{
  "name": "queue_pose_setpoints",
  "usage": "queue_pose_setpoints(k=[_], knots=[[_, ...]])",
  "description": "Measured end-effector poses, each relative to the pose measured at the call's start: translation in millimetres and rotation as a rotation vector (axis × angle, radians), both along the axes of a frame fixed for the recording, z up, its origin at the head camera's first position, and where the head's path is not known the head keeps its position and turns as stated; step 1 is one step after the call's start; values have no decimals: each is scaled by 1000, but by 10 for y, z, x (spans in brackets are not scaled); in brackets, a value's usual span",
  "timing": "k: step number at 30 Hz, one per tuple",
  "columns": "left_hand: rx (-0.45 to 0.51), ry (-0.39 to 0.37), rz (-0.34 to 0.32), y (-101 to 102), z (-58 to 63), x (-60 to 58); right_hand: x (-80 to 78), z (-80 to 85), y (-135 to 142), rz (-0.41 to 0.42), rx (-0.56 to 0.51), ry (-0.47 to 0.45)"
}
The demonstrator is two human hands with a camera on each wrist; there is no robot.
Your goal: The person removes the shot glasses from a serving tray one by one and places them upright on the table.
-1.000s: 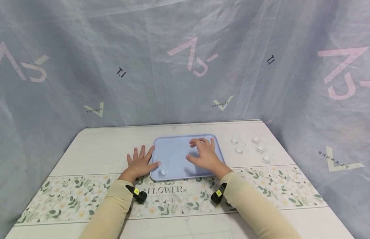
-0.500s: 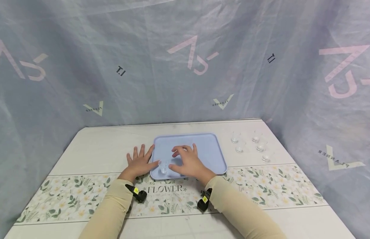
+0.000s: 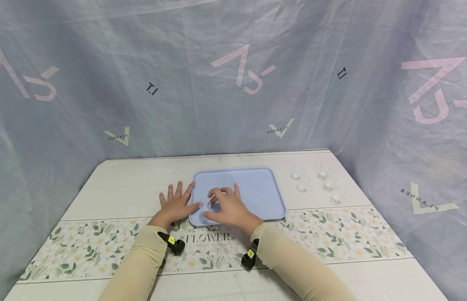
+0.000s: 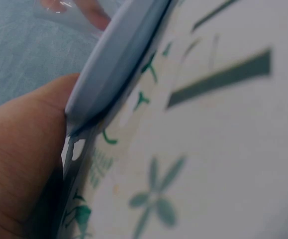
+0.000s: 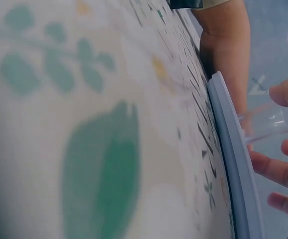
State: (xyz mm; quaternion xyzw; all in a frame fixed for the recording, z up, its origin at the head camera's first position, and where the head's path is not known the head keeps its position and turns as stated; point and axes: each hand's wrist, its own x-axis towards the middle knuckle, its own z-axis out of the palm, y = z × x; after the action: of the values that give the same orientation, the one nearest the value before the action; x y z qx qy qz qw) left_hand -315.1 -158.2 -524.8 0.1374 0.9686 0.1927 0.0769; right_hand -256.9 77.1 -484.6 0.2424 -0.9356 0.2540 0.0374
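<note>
A small clear shot glass (image 3: pixel 204 205) stands upright near the front-left corner of the light blue tray (image 3: pixel 256 188). My right hand (image 3: pixel 230 207) has its thumb and fingers curled about the glass from the right. In the right wrist view, the thumb (image 5: pixel 285 94) is at the rim of the glass (image 5: pixel 270 123), with the other fingers on its opposite side. My left hand (image 3: pixel 175 207) lies spread on the table along the tray's left edge, its thumb reaching over that edge toward the glass.
Several more clear glasses, including one near glass (image 3: pixel 336 195), stand right of the tray. A floral printed band (image 3: pixel 342 234) crosses the white table in front. Grey printed curtains (image 3: pixel 196 96) hang behind and on both sides.
My right hand has moved left across the tray to the shot glass, its thumb and fingers closing in round it. The left hand and the tray have stayed in place.
</note>
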Motion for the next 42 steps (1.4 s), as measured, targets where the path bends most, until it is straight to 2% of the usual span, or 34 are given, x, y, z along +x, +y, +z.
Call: queue_pose_setpoints(k=[10,20,23,27,32,38,42], knots=[[-8,4,-2,2,2,6,11,-12,-55,12,16,37],[-28,-6,-4,30,86,56,5,-22,-56,21,26,73],[-24,-14,-3,41,145,80,2,-20,-58,23,26,75],[-18,-14,0,45,133,77,11,-11,-44,19,10,81],[-4,-3,-4,29,53,36,13,20,67,5,-9,102],[26,-8,-4,32,120,80,-13,30,294,-31,-23,135],[28,-11,-8,18,98,76,-9,33,475,-70,-31,157]])
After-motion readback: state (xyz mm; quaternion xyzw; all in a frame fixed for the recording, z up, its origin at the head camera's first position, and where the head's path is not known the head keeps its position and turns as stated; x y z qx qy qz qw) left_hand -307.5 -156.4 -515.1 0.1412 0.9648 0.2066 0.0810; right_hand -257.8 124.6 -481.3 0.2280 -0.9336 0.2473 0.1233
